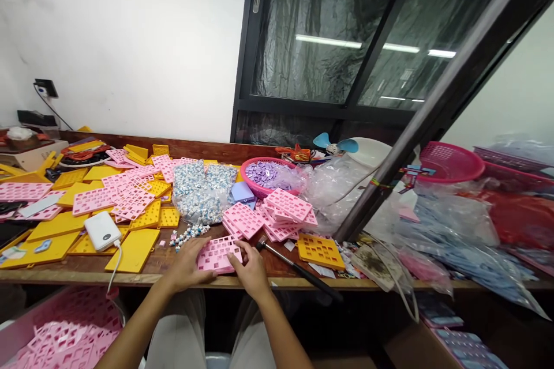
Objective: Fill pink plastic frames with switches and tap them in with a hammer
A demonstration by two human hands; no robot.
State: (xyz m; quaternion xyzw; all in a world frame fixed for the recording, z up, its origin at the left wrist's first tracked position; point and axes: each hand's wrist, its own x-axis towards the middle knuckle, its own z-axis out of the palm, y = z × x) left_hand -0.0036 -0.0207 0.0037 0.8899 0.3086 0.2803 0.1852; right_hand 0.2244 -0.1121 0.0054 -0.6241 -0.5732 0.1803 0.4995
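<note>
A pink plastic panel (216, 255) with rows of square holes lies at the front edge of the table, held from both sides. My left hand (190, 262) is closed on its left side, thumb along the near edge. My right hand (251, 270) grips the right side, with the thumb on top and fingers behind. Just beyond my left hand lie small white and blue beads (193, 235) in a loose heap. Behind the panel sits a stack of similar pink panels (243, 220). A black-handled hammer (298, 270) rests to the right of my right hand.
Yellow panels (134, 251) and a white power bank (103, 230) with a cable lie to the left. Bags of beads (197, 193) and a pink basket (247, 179) of purple pieces stand behind. A slanted metal post (367, 196) rises at right. Below left is a bin of pink panels (71, 328).
</note>
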